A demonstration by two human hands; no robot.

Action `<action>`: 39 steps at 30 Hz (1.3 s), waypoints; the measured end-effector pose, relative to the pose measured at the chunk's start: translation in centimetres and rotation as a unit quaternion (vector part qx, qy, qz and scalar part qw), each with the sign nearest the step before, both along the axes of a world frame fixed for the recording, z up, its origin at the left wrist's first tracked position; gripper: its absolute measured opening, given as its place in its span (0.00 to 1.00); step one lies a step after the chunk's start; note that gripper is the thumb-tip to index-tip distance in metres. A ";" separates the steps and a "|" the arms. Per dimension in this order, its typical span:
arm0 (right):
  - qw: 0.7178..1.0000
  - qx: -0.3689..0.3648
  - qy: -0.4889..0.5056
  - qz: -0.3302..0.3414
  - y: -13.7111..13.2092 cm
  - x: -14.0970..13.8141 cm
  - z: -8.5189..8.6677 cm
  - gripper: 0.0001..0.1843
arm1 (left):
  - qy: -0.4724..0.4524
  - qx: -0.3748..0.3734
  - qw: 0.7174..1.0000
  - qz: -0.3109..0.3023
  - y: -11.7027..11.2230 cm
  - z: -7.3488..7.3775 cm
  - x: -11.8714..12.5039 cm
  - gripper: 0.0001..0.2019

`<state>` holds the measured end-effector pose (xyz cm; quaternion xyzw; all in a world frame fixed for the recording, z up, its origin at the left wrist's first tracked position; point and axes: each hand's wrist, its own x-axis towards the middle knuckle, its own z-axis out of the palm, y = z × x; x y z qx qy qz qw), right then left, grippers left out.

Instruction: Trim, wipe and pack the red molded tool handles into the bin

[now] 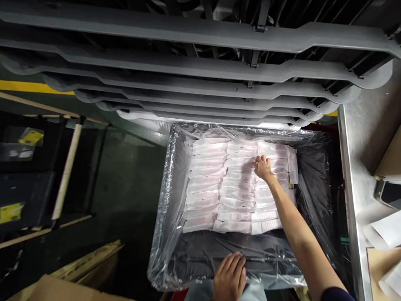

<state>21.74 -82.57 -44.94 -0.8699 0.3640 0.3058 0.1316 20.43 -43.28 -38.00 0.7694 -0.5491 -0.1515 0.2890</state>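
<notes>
Dark green floor (pixel 125 188) with a yellow stripe (pixel 31 87) along its far side; a wooden pole (pixel 67 171) stands at the left, and a piece of cardboard (pixel 62 290) lies at the bottom left corner.

Nearest the observer, the left hand (pixel 229 276) lies on the near edge of a dark crate (pixel 250 259). Its fingers are extended over the clear plastic liner (pixel 169 188), with no clench evident, and it grasps no packet. The liner lines the crate and folds out over its rim.

White packets (pixel 219 188) with a pinkish tint sit inside the crate, laid flat in close rows across the far portion. The near portion of the crate floor shows only dark liner, with no packets on it.

The right hand (pixel 263 167) reaches across from the lower right, its bare forearm extended and a dark sleeve at the elbow. Its fingers are curled lightly on the packets near the far right corner. Whether they grip a packet cannot be determined.

Beyond the crate, a stack of grey plastic crates (pixel 200 29) rises at the far side. To the right runs a steel table edge (pixel 354 209), with loose papers (pixel 385 230) on the table.
</notes>
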 end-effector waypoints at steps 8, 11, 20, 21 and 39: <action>1.000 0.019 0.009 0.009 3.0 -0.6 0.3 0.19 | 0.006 0.014 1.000 -0.027 -0.2 0.2 0.3 0.16; 1.000 0.029 0.004 0.011 3.5 -1.1 0.7 0.19 | 0.006 0.017 0.999 -0.035 -0.2 0.4 0.5 0.16; 0.992 0.109 0.030 0.046 8.2 -2.8 0.7 0.18 | 0.011 0.042 0.997 -0.057 -0.3 0.7 0.6 0.15; 0.992 0.109 0.035 0.046 8.6 -2.8 0.5 0.18 | 0.010 0.045 0.997 -0.058 -0.3 0.7 0.6 0.15; 0.992 0.119 0.018 0.042 10.2 -4.5 1.5 0.19 | 0.016 0.046 0.997 -0.062 -0.2 0.6 0.5 0.15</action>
